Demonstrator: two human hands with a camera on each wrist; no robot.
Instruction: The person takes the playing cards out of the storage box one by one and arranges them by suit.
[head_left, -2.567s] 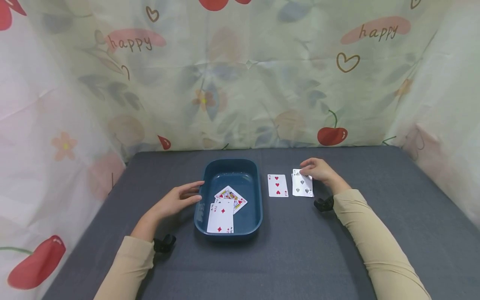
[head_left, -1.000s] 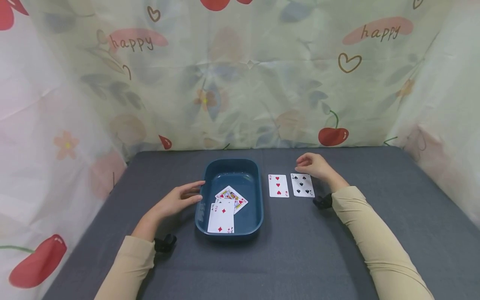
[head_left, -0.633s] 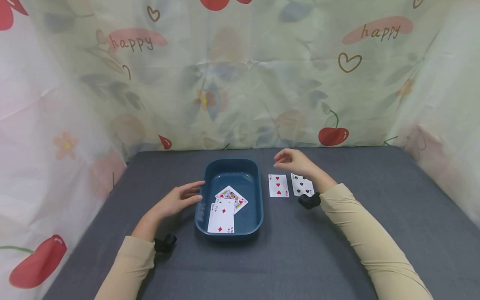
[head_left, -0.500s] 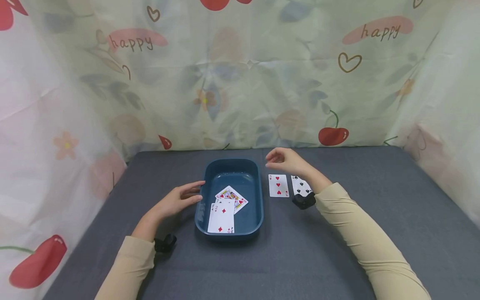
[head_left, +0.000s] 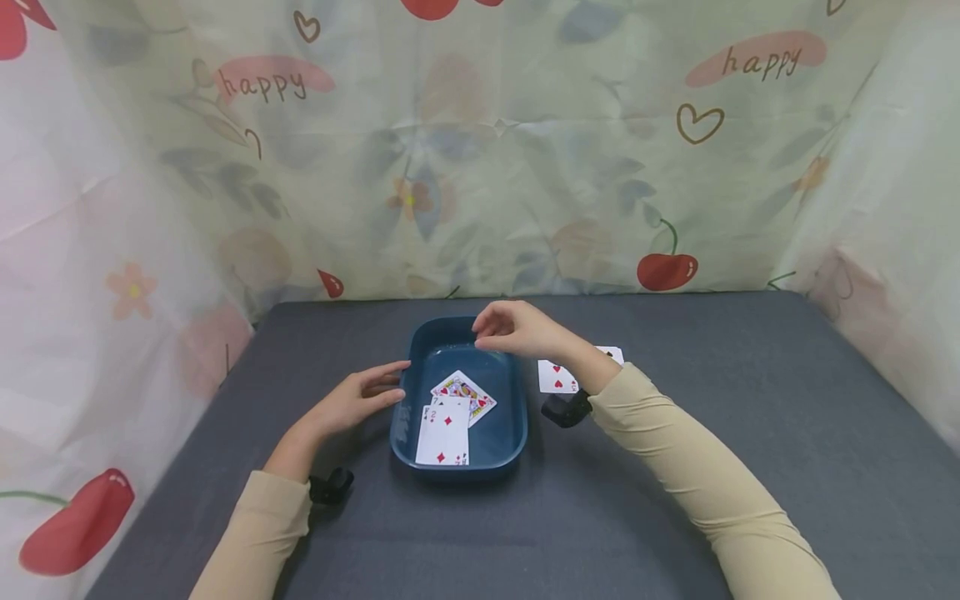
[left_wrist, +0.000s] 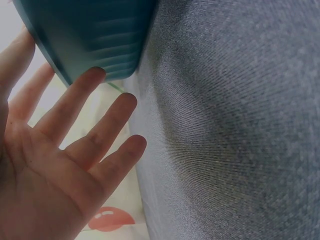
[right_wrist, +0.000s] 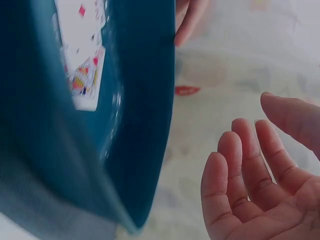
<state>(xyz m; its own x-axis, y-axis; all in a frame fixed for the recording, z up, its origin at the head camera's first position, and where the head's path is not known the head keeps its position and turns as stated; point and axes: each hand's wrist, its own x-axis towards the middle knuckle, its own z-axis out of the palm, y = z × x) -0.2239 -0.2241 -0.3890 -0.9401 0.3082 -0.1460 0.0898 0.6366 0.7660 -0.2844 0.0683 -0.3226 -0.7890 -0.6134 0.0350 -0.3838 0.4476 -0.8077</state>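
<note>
My left hand [head_left: 345, 404] has its fingers spread against the left rim of the blue tray [head_left: 498, 442]; the left wrist view shows its fingertips at the tray's outer wall. Over the tray's far right corner hovers my right hand [head_left: 517, 327], holding nothing, its fingers loosely bent in the right wrist view. Inside the tray are a two of diamonds [head_left: 442, 433], a card partly beneath it, and a face card of hearts [head_left: 480, 410]. Right of the tray lie a three of hearts [head_left: 557, 381] and a spade card [head_left: 612, 353], both partly hidden by my right arm.
A dark grey cloth [head_left: 480, 550] covers the table. Patterned curtains [head_left: 495, 192] stand behind it and at both sides. Black wrist cameras sit under both sleeves.
My right hand has let go of the spade card, which lies flat beside the three of hearts, and has moved left over the tray. The left hand stays put.
</note>
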